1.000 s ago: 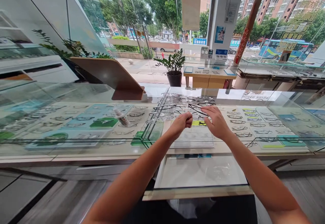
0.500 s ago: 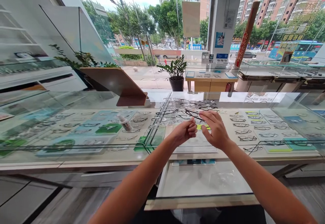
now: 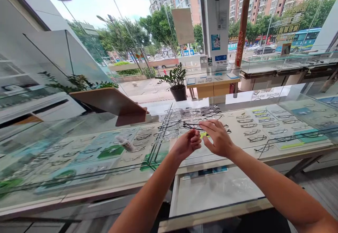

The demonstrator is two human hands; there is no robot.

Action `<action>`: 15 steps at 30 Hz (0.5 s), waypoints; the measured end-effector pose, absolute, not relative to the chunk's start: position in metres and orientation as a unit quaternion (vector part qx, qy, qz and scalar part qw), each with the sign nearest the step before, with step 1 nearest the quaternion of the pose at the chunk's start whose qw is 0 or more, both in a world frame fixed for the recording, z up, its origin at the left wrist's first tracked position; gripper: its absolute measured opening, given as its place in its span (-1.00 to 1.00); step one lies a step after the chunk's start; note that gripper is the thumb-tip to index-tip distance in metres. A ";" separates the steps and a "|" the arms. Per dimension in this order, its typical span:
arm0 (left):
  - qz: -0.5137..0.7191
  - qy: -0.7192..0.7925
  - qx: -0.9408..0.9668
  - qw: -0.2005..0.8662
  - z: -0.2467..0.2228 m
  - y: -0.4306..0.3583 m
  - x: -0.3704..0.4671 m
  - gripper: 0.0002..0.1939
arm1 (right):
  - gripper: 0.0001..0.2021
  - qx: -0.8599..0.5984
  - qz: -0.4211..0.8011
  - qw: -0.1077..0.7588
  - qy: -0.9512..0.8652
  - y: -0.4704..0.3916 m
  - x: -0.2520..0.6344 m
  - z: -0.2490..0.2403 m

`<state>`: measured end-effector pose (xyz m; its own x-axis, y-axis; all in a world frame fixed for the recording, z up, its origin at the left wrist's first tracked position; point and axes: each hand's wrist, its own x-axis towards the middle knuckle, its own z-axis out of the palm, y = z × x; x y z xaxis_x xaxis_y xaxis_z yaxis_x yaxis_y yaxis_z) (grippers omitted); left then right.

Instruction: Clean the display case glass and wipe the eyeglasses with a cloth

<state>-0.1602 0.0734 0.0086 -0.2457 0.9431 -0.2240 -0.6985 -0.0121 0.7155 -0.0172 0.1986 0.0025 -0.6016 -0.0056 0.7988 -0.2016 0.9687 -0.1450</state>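
Observation:
My left hand [image 3: 188, 144] is closed, its fingers curled into a pinch around a dark-rimmed pair of eyeglasses [image 3: 190, 125], which shows just above the fingertips. To its right, my right hand [image 3: 218, 138] is open with fingers stretched out and thumb apart. Its fingertips lie at the right end of the eyeglasses; whether they touch is hard to make out. Both hands are over the glass counter, where several more eyeglasses [image 3: 211, 110] lie in rows just beyond them.
A white spray bottle [image 3: 125, 143] stands on the glass to the left, near a brown tilted board [image 3: 111, 102]. More frames fill the display case [image 3: 306, 145] on the right. Below my arms is a pale drawer [image 3: 211, 190]. A potted plant [image 3: 177, 81] stands behind the counter.
My view has tilted and turned slightly right, so the counter now appears slanted. Both hands keep nearly the same pose around the eyeglasses.

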 end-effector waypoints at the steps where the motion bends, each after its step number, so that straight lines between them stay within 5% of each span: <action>1: 0.692 0.380 0.158 0.593 0.009 0.073 -0.160 -0.69 | -0.55 0.059 0.109 0.440 -0.889 0.198 -0.017 0.003; 15: 0.679 0.384 0.155 0.606 0.014 0.077 -0.153 -0.70 | -0.50 0.078 0.063 0.414 -0.905 0.204 -0.008 0.006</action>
<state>-0.1532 0.0766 0.0138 -0.2167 0.9424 -0.2549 -0.7048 0.0297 0.7088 -0.0076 0.2042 0.0063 -0.6442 -0.0899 0.7595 -0.1936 0.9799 -0.0482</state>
